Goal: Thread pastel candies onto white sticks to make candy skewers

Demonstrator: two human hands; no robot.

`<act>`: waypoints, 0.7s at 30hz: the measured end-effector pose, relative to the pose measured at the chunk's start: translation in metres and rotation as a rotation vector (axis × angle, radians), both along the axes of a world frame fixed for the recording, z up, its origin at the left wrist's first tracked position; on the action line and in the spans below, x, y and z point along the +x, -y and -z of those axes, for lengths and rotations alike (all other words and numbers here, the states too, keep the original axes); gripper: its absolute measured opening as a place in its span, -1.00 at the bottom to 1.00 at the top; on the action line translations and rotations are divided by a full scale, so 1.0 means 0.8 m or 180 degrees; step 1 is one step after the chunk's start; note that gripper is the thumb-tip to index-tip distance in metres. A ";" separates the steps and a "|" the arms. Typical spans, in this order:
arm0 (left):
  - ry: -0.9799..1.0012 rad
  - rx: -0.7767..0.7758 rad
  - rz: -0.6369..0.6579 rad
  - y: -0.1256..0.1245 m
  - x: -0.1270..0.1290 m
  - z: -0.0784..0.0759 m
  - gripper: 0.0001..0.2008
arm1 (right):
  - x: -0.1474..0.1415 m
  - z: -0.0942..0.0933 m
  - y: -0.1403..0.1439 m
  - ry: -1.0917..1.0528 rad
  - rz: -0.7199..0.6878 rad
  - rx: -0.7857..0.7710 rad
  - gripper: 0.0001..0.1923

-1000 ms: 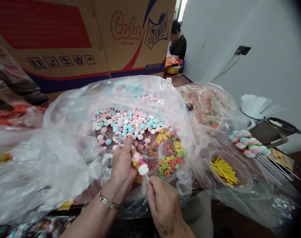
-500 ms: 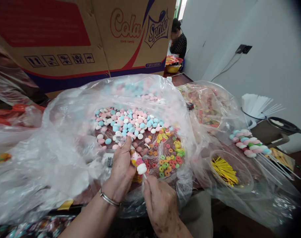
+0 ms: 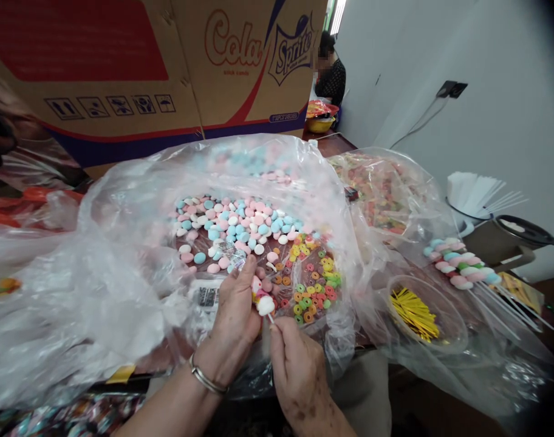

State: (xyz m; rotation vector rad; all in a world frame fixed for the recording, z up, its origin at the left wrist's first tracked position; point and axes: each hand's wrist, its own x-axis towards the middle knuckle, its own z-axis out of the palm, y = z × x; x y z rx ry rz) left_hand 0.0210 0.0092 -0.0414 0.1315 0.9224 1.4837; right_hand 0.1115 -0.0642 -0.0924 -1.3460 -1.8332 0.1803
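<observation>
White candy skewer [image 3: 265,305] sits between both hands, over the near part of the open plastic bag [image 3: 117,206]. Left hand [image 3: 235,306] has its grip clamped round the wrapped body; right hand [image 3: 299,370] pinches the stick [image 3: 270,318], likely to steady both ends. Pastel candies [image 3: 243,227] and ring candies [image 3: 311,294] spread inside the bag, presumably so the plastic contains them. Left hand hides most of the skewer, clear wrapper [image 3: 231,254] blurs into the candies behind, cardboard box [image 3: 190,91] runs out of frame.

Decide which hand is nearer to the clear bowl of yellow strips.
Right. The right hand, holding a white stick, has the bowl to its right; the left hand, around the candy, is farther left.
</observation>
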 end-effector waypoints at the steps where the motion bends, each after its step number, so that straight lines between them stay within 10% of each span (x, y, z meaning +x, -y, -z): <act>1: -0.0010 0.0035 0.0001 0.001 0.001 0.001 -0.83 | 0.000 0.000 0.001 -0.0079 -0.0030 -0.0060 -0.67; 9: 0.0030 -0.0378 0.0179 -0.004 -0.007 -0.001 -0.71 | 0.006 -0.006 0.005 0.0381 -0.0045 0.0324 -0.68; 21: 0.0170 -0.0385 0.0078 -0.002 -0.005 0.000 -0.70 | 0.006 -0.009 -0.001 -0.0068 -0.0040 -0.0418 -0.67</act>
